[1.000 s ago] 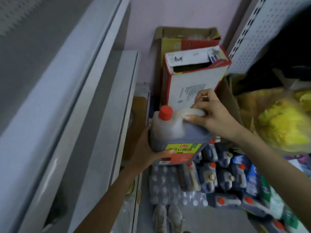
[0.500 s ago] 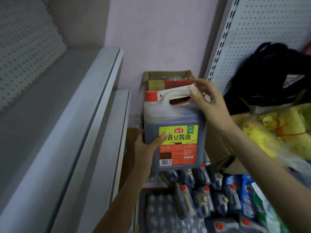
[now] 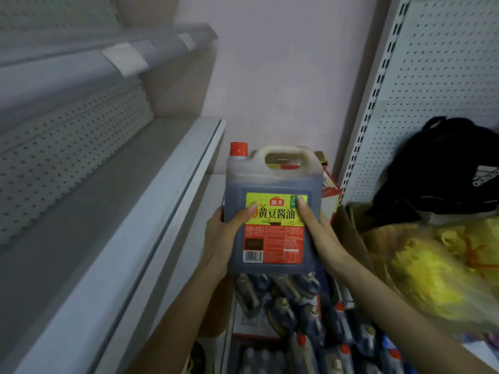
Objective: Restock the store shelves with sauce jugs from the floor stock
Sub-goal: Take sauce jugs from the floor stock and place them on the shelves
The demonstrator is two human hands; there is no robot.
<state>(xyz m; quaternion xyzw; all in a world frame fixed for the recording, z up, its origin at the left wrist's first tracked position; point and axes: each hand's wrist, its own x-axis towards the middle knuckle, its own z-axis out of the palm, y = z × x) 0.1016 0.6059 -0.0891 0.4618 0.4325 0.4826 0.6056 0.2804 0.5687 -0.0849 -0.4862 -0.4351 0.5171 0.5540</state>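
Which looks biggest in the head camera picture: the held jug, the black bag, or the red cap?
1. The jug and the black bag look about alike. The jug is nearer, and the picture's edge cuts the bag off, so I won't rank them.
2. The red cap is clearly the smallest.

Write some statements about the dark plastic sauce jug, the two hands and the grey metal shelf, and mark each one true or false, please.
1. The left hand and the right hand hold the dark plastic sauce jug by its lower sides. True.
2. The jug's round screw cap is blue. False: it is red.
3. The right hand grips the jug's moulded top handle. False: the handle is free; that hand is at the lower right side.
4. The jug stands on the grey metal shelf. False: it is held in the air, right of the shelf.
5. More dark jugs lie below the held one. True.
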